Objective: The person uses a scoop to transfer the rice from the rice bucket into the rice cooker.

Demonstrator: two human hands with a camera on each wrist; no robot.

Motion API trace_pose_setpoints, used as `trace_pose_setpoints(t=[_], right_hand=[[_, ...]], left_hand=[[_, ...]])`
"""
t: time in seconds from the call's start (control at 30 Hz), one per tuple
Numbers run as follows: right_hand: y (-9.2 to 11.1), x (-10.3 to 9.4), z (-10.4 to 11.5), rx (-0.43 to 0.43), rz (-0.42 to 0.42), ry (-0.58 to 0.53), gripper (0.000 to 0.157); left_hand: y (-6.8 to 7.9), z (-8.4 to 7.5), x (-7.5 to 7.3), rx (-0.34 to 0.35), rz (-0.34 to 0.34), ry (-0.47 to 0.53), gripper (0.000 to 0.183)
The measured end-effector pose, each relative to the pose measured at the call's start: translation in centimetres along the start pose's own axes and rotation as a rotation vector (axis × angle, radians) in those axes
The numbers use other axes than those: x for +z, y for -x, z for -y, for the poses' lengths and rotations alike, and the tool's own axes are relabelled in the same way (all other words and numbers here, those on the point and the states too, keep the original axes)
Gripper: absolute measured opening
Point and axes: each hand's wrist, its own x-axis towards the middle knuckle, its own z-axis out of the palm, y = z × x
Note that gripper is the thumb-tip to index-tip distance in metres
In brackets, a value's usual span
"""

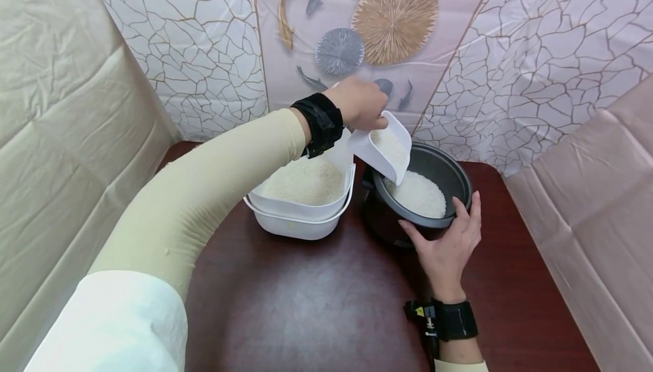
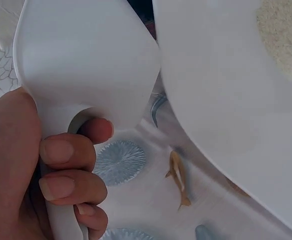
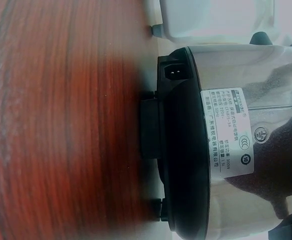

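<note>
In the head view my left hand (image 1: 359, 102) grips the handle of a white scoop (image 1: 366, 148) that holds white rice (image 1: 390, 146). The scoop tilts down to the right, its lip over the grey inner pot (image 1: 433, 163) of a rice cooker (image 1: 380, 219). Rice (image 1: 422, 197) lies in the pot. Curled fingers (image 2: 68, 190) wrap the scoop's handle in the left wrist view. My right hand (image 1: 451, 241) rests on the cooker's near right rim, thumb and fingers spread. From the right wrist, the shiny cooker body (image 3: 231, 200) shows; that hand is out of that view.
A white container (image 1: 298, 229) with rice (image 1: 308, 182) in it stands left of the cooker, under my left forearm. Everything stands on a dark red wood table (image 1: 306, 304). Patterned cloth (image 1: 204, 49) hangs behind, plain cloth (image 1: 586, 190) at the right side.
</note>
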Motion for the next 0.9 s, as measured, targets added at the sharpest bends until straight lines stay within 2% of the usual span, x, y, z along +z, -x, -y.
trace_pose_setpoints(t=[0.17,0.57,0.9], right_hand=[[0.1,0.0,0.1,-0.003,-0.002,-0.004,0.112],[0.0,0.0,0.1,-0.020,-0.001,0.005,0.112],[-0.1,0.0,0.0,-0.008,-0.010,0.011,0.113]], left_hand=[[-0.3,-0.3,-0.4,0.006,0.002,-0.046,0.031],[-0.3,-1.5,-2.0,-0.005,-0.054,-0.151,0.030],[-0.6,-2.3,-2.7,0.029,-0.095,-0.213,0.029]])
